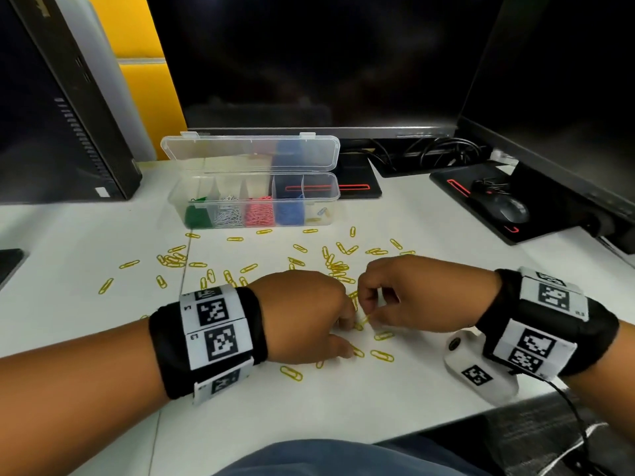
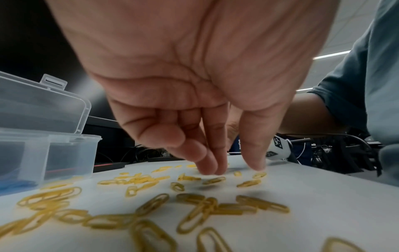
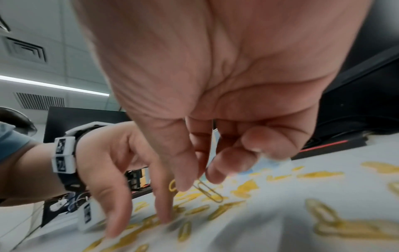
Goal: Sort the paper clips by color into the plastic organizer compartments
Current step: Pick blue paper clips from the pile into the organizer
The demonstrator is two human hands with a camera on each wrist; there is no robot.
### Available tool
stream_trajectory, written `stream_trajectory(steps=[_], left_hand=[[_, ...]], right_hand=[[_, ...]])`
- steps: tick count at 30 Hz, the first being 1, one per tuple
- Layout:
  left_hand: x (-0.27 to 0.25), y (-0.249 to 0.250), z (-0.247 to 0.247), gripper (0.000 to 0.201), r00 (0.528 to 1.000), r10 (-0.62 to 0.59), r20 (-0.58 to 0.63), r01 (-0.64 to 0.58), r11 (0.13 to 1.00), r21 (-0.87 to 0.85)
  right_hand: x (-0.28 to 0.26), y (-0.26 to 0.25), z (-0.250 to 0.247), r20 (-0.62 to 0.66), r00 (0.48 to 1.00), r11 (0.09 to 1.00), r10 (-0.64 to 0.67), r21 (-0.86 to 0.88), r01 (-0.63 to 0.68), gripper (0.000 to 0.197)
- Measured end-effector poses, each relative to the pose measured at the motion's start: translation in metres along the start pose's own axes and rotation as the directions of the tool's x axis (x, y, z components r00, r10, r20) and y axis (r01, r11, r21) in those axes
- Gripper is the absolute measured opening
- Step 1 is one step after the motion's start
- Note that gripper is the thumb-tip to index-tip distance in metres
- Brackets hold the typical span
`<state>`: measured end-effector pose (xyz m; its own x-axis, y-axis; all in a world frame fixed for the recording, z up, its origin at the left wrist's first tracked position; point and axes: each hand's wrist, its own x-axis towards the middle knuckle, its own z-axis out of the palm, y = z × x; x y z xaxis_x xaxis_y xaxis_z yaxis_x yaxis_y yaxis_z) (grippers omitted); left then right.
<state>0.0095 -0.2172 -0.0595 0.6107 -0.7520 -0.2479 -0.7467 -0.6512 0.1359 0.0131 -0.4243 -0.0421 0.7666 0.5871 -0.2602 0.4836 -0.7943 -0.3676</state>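
Right hand pinched one yellow wire paper clip off the white desk.
Left hand was relaxed, fingertips among scattered clips; clear plastic organizer sat well behind.

Surface: white, you sit at its near edge.
Monitors: dark screens ahead of you.
Partition: yellow, behind.
Ceiling: you have vents and a strip light.
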Motion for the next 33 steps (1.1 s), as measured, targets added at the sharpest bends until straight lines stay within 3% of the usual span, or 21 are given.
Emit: stream_trajectory(steps=[7,10,13,15,16,17,19,21,23,24,25,26,27,28,29,30,32,33], left_hand=[[0.01,0.009,0.008,0.022,0.999,0.047,-0.013,-0.046,0.998,0.046],[0.006,0.009,0.01,0.016,0.995,0.091,-0.034,-0.088,0.994,0.063],[0.003,0.005,0.007,0.014,0.998,0.058,-0.031,-0.057,0.997,0.044],[-0.001,-0.005,-0.005,0.007,0.998,-0.028,-0.065,0.02,0.993,-0.121],[-0.003,-0.012,-0.011,0.004,0.992,-0.105,-0.074,0.08,0.955,-0.287],[-0.007,-0.021,-0.018,0.008,0.98,-0.193,-0.054,0.142,0.858,-0.493],[-0.017,-0.04,-0.027,0.019,0.957,-0.29,0.024,0.175,0.507,-0.844],[-0.031,-0.058,-0.032,0.035,0.936,-0.349,0.041,0.123,0.215,-0.969],[-0.045,-0.074,-0.031,0.04,0.916,-0.395,0.074,0.125,0.105,-0.987],[-0.051,-0.08,-0.029,0.037,0.908,-0.408,0.094,0.144,0.094,-0.985],[-0.056,-0.083,-0.026,0.036,0.902,-0.416,0.116,0.17,0.095,-0.981],[-0.06,-0.082,-0.023,0.035,0.902,-0.406,0.148,0.204,0.097,-0.974],[-0.063,-0.078,-0.019,0.032,0.906,-0.379,0.188,0.247,0.113,-0.962],[-0.064,-0.071,-0.015,0.028,0.916,-0.333,0.226,0.291,0.161,-0.943],[-0.065,-0.062,-0.012,0.022,0.925,-0.282,0.254,0.33,0.268,-0.905],[-0.065,-0.053,-0.01,0.018,0.934,-0.239,0.267,0.349,0.44,-0.827],[-0.064,-0.033,-0.006,0.014,0.96,-0.148,0.239,0.261,0.784,-0.563],[-0.062,-0.023,-0.004,0.015,0.973,-0.109,0.205,0.185,0.895,-0.405]], right_hand=[[-0.002,0.014,-0.008,-0.08,0.995,0.996,0.062,-0.062,-0.067,0.007],[-0.002,0.017,-0.011,-0.031,0.996,0.976,0.08,0.205,-0.072,0.01],[-0.003,0.023,-0.013,0.04,0.997,0.811,0.07,0.579,-0.08,0.007],[-0.004,0.029,-0.012,0.022,0.995,0.71,0.099,0.699,-0.086,0.014],[-0.004,0.033,-0.011,0.016,0.993,0.653,0.121,0.752,-0.092,0.018],[-0.005,0.036,-0.01,0.011,0.99,0.583,0.138,0.807,-0.09,0.019],[-0.007,0.044,-0.01,0.022,0.986,0.409,0.167,0.908,-0.089,0.019],[-0.009,0.051,-0.009,0.05,0.977,0.272,0.208,0.956,-0.107,0.021],[-0.013,0.053,-0.008,0.09,0.971,0.224,0.22,0.964,-0.14,0.018],[-0.015,0.051,-0.007,0.115,0.972,0.271,0.205,0.947,-0.169,0.016],[-0.017,0.046,-0.005,0.127,0.975,0.408,0.184,0.892,-0.193,0.013],[-0.02,0.038,-0.003,0.125,0.979,0.627,0.164,0.753,-0.201,0.01],[-0.021,0.028,-0.001,0.105,0.985,0.832,0.14,0.526,-0.175,0.007],[-0.022,0.02,0.004,0.078,0.991,0.955,0.105,0.271,-0.122,0.008],[-0.023,0.011,0.009,0.066,0.995,0.996,0.076,0.046,-0.079,0.008],[-0.024,0.002,0.014,0.056,0.996,0.992,0.077,-0.108,-0.07,0.01],[-0.023,-0.009,0.027,0.028,0.994,0.966,0.105,-0.239,-0.096,0.013],[-0.022,-0.012,0.033,0.03,0.993,0.957,0.111,-0.274,-0.098,0.009]])
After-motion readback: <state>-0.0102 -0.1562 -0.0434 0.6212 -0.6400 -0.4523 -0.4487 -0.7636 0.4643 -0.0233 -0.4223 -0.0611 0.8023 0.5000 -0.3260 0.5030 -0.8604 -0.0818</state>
